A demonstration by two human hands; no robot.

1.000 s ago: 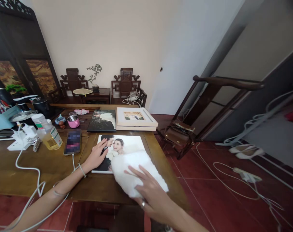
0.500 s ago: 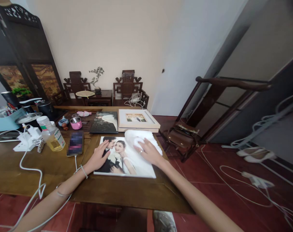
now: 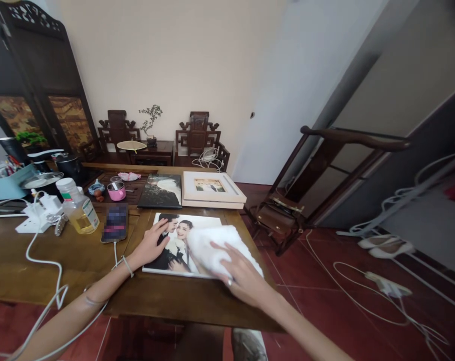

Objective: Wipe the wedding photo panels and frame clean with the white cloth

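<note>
Two bare hands, bare forearms in view. Left hand (image 3: 152, 245): slim fingers; thin pale band (image 3: 128, 267) round wrist, small, plain. Farther up left forearm, narrow silvery bangle (image 3: 93, 302), slightly loose, curved ends standing off arm. Right hand (image 3: 239, 275): slim fingers; shiny silver-coloured ring (image 3: 229, 283), narrow, exact finger hard to tell. Right forearm: long, slim, plain. Fingernail details too small to read. Bangle markings unreadable.

Photo panel (image 3: 179, 246): smooth printed face.
Cloth (image 3: 218, 240), on photo panel: fluffy, matt textile.
Table (image 3: 163, 296), under photo panel: smooth wood, slight sheen.
Bottle (image 3: 82, 215), left of photo panel: clear plastic.
</note>
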